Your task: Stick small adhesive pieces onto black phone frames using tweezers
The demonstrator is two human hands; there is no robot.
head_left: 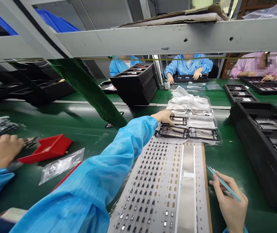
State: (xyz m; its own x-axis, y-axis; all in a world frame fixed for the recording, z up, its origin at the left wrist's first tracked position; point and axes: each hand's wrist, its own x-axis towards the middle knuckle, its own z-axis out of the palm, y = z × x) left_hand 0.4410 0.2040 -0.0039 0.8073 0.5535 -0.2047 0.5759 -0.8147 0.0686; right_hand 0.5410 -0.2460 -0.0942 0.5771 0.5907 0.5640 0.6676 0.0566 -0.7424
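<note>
Sheet of small metal parts (153, 181), silver-grey, lower centre of the frame, flat on green bench (92, 123). Right hand (230, 204), lower right: fingers closed round teal tweezers (223, 184), tips at the sheet's right edge. Left hand (164, 116), centre, blue sleeve: fingers touching a dark phone frame (178, 121) among bagged frames just beyond the sheet; whether they grip it cannot be told. Red tray (47, 149), centre left, near a co-worker's hand (0, 150). Black trays (262, 136), right.

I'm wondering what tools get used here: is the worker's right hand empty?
No, the right hand grips slim teal tweezers beside the grey perforated metal sheet.
</note>
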